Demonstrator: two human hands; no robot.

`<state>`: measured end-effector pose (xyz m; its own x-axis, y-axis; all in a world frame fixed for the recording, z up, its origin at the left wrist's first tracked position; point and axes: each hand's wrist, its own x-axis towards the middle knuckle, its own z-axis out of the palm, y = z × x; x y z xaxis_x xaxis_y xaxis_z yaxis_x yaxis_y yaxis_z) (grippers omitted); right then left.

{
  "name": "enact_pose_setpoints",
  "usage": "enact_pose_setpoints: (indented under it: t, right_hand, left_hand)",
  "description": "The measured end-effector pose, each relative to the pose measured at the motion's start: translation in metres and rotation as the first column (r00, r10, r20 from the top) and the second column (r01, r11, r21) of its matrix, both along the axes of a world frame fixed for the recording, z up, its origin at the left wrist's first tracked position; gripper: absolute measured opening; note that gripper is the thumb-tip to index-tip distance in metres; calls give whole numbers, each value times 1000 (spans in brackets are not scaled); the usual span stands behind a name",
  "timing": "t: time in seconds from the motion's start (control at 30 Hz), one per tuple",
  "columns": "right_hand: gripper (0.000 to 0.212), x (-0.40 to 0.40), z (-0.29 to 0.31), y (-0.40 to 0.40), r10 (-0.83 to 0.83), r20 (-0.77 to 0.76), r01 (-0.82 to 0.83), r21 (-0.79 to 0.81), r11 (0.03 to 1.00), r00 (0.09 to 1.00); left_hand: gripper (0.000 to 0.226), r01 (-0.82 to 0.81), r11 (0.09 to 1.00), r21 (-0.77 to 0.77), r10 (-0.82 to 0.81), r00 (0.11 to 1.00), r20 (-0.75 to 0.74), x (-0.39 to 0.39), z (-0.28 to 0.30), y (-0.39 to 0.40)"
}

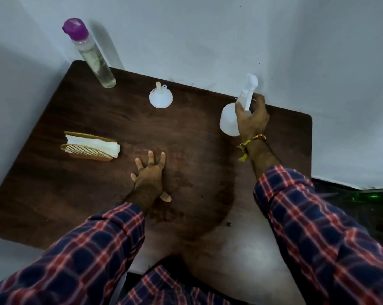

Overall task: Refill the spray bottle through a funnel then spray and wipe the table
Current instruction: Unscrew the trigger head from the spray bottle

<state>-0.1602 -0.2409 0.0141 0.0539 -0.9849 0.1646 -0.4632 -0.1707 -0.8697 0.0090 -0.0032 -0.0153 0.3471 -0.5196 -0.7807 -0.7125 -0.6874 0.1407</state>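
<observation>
1. The right hand (251, 119) grips the white spray bottle (229, 119) high up, at the neck just under the trigger head; its fingers are curled round the neck, and the bottle's round body shows to the left of the hand.
2. The spray bottle is at the far right part of the dark wooden counter (98, 183), near the back edge. Whether its base touches the counter or is lifted just off it cannot be told from this view.
3. The spray head (251, 83) points up and away, toward the grey wall (208, 29) behind the counter.
4. The left hand (149, 175) holds nothing: it lies palm down near the middle of the counter with fingers spread wide and straight, the thumb sticking out to the right.
5. A small white funnel (160, 96) sits upside down on the counter, wide mouth down and spout up, between the two bottles and well apart from both hands.
6. A tall clear bottle (93, 58) with a purple cap (75, 28) stands at the far left corner; it holds a pale liquid.
7. A wooden slatted holder (87, 150) with white paper napkins (93, 145) in it is on the left side of the counter, near the left hand but not touching it.
8. Both forearms wear checked sleeves (307, 216) in navy and red, and a yellow and red thread band (253, 139) circles the right wrist.
9. A damp-looking darker patch (197, 183) marks the counter between the hands.
</observation>
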Motion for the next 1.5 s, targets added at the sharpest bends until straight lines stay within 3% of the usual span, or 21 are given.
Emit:
enact_pose_setpoints:
  t: [0.17, 0.27, 0.33, 0.4, 0.47, 0.53, 0.57, 0.67, 0.73, 0.83, 0.93, 1.03, 1.13, 1.2, 1.27, 1.4, 1.5]
  right_hand:
    - [35, -31, 9, 96, 2, 73, -3, 12, 1000, 997]
    - [33, -47, 16, 156, -10, 140, -7, 117, 993, 990]
    - [29, -56, 25, 191, 5, 168, -37, 189, 981, 986]
    - [26, -62, 39, 220, 65, 209, -119, 257, 959, 976]
    - [25, -66, 58, 241, 129, 270, -213, 310, 927, 954]
    - [25, -66, 76, 260, 172, 342, -290, 331, 898, 924]
    - [24, -65, 84, 267, 188, 380, -323, 330, 887, 906]
    - [30, -57, 106, 282, 208, 522, -423, 336, 841, 827]
    - [31, -50, 118, 286, 241, 573, -490, 331, 807, 783]
    - [31, -41, 130, 290, 265, 626, -547, 313, 777, 734]
    - [36, -35, 135, 294, 211, 688, -566, 341, 751, 695]
    - [43, -39, 132, 294, 228, 716, -621, 349, 702, 660]
    - [77, -46, 122, 296, 207, 754, -683, 397, 614, 624]
    - [85, -47, 117, 300, 164, 788, -694, 398, 600, 594]
    - [79, -43, 115, 306, 146, 767, -645, 401, 651, 624]
    - [71, -39, 114, 313, 204, 506, -428, 377, 821, 838]
    - [70, -41, 106, 316, 251, 434, -424, 369, 827, 865]
  left_hand:
    - [155, 9, 1000, -23, -9, 1000, 9, -2, -1, 3]
    - [152, 25, 999, -45, -25, 1000, 1, -3, 5, 7]
    - [141, 25, 997, -75, -25, 1000, 0, -3, 10, 14]
    - [118, -47, 973, -227, 38, 998, -46, -6, 18, 25]
    - [81, -247, 838, -487, 143, 960, -240, -17, 38, 38]
    - [50, -367, 669, -646, 79, 900, -429, -33, 77, 53]
    - [42, -401, 630, -665, 12, 861, -508, -40, 100, 59]
    - [30, -496, 616, -612, -130, 702, -700, -53, 148, 71]
    - [22, -574, 591, -567, -142, 617, -774, -53, 166, 74]
    - [29, -656, 591, -470, -121, 504, -855, -49, 183, 78]
    - [32, -634, 617, -465, -142, 492, -859, -42, 193, 82]
    - [30, -705, 546, -453, -131, 462, -877, -42, 201, 82]
    - [28, -803, 452, -389, -96, 390, -916, -41, 209, 77]
    - [27, -802, 434, -411, -110, 406, -907, -42, 212, 75]
    - [25, -811, 398, -428, -77, 436, -897, -46, 209, 75]
    - [18, -859, 258, -443, 88, 478, -874, -55, 194, 80]
    - [28, -882, 155, -445, 252, 471, -845, -61, 182, 81]
